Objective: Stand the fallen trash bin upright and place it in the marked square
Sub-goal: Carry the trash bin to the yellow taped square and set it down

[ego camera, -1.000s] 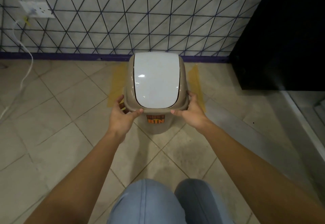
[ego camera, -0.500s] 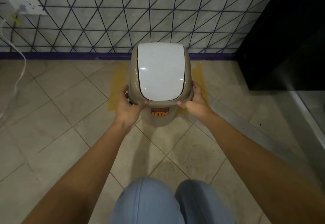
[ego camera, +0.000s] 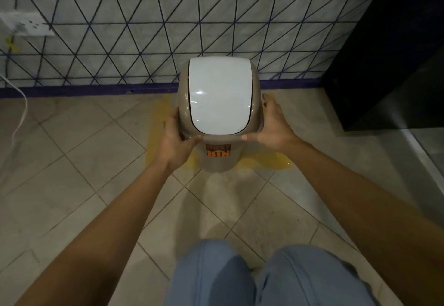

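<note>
The trash bin [ego camera: 219,161] is beige with a white swing lid [ego camera: 219,96] and an orange BIN label. It stands upright between my hands, over the yellow taped square [ego camera: 269,161] on the floor tiles, close to the wall. My left hand [ego camera: 175,142] grips the lid rim on the left side. On the right side of the rim sits my right hand [ego camera: 274,125], thumb on the front edge. The bin's base hides most of the square; whether the base touches the floor I cannot tell.
A tiled wall with dark triangle lines and a purple skirting [ego camera: 96,89] runs behind the bin. A black cabinet [ego camera: 389,60] stands at the right. A wall socket [ego camera: 26,26] with a white cable [ego camera: 21,113] is at the left. My knees [ego camera: 264,277] are at the bottom.
Both hands have carried the bin forward toward the wall and over the yellow square. More of the square's front edge now shows below the bin.
</note>
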A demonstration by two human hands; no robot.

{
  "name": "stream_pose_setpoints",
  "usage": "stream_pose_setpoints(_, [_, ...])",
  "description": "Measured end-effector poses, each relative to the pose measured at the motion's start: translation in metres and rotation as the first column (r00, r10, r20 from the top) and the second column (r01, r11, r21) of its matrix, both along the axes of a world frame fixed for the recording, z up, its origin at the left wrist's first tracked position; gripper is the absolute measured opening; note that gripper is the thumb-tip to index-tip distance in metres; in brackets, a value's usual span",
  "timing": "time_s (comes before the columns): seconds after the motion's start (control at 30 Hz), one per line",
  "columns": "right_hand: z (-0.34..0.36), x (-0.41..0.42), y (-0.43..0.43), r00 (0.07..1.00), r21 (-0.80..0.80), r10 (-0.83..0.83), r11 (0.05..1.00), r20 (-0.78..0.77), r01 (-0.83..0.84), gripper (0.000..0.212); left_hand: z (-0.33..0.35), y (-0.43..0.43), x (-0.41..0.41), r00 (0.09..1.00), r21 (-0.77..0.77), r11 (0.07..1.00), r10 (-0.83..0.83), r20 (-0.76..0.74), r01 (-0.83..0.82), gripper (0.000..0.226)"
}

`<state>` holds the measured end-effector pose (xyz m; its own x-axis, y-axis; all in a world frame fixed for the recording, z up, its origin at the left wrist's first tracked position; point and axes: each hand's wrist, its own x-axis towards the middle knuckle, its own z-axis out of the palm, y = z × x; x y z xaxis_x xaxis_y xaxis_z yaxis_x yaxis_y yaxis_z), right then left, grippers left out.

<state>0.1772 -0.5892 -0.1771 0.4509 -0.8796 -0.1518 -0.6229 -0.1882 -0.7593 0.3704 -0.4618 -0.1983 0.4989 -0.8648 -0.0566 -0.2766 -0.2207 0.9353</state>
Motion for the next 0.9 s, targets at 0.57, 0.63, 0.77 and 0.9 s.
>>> stream_pose_setpoints(0.57, [-0.001,0.025,-0.06,0.993,-0.221,0.096,0.972,0.07,-0.079,0.11,-0.02,-0.061,0.011,0.917,-0.105,0.99,0.132,0.376,-0.099,0.081])
stream_pose_setpoints(0.63, [0.0,0.028,-0.07,0.992,-0.203,0.1,0.976,0.075,-0.083,0.11,-0.02,-0.07,0.01,0.931,-0.117,0.984,0.167,0.326,-0.135,0.08])
stream_pose_setpoints(0.77, [0.001,0.031,-0.086,0.992,-0.185,0.104,0.979,0.07,-0.089,0.109,-0.016,-0.086,0.008,0.948,-0.113,0.976,0.211,0.237,-0.189,0.08])
stream_pose_setpoints(0.9, [0.001,0.035,-0.099,0.993,-0.185,0.097,0.979,0.069,-0.083,0.108,-0.011,-0.1,0.01,0.958,-0.093,0.976,0.211,0.193,-0.197,0.081])
